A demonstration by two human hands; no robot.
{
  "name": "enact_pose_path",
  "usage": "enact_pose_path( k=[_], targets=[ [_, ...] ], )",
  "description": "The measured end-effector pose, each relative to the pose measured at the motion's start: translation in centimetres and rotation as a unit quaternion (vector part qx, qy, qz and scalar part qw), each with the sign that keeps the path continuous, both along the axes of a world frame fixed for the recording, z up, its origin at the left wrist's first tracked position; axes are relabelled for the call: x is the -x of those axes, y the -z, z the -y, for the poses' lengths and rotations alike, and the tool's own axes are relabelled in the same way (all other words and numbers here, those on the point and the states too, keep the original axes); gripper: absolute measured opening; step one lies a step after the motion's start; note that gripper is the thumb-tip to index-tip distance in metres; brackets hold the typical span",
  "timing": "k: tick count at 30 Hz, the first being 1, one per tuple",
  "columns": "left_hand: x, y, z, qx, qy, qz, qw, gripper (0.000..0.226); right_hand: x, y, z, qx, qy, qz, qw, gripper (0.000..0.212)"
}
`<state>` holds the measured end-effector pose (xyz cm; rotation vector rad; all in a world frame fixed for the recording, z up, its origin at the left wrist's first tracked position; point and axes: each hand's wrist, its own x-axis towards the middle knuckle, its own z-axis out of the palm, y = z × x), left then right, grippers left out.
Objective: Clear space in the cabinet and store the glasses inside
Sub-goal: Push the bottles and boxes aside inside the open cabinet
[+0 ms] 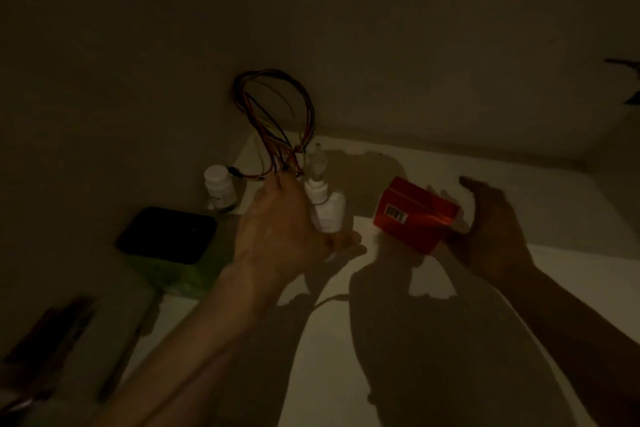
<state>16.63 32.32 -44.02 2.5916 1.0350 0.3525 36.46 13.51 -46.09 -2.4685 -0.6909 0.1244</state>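
Clearing step judged in hand. White bottle (327,211) and wire bundle (277,121) gripped by left hand (287,229), fingers closed, frame centre. Red box (415,213) held by right hand (491,229), fingers half curled, centre right. Barcode seen on box; text unreadable. Glasses not visible. Next: items to be carried out of cabinet shelf (450,340).

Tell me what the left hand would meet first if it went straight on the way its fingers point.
Probably the bundle of coloured wires just beyond the left hand, which holds a white plastic bottle; depth is unclear in this dim view.
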Motion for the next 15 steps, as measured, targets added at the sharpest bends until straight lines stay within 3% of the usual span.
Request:
enact_pose_path(
  k=[2,8,11,13,15],
  targets=[
    [-0.7,1.0,1.0,0.004,-0.036,0.021,0.999,0.108,-0.3,0.9,0.1,-0.012,-0.025,-0.083,0.996,0.079],
    [-1.5,1.9,2.0,0.007,-0.080,0.076,0.994,0.097,0.0,1.9,0.0,-0.099,0.018,-0.174,0.980,0.053],
    [-0.3,1.3,3.0,0.013,-0.048,0.098,0.994,0.092,1.8,1.3,0.1,-0.138,0.002,-0.155,0.978,0.034],
    [1.7,0.9,4.5,-0.029,0.005,0.144,0.989,0.079,3.5,0.8,-0.1,-0.115,-0.043,-0.095,0.988,0.046],
    [4.7,-0.2,6.3,-0.014,0.027,0.192,0.981,0.067,4.7,0.4,-1.0,-0.082,-0.104,-0.043,0.990,0.056]
  ],
)
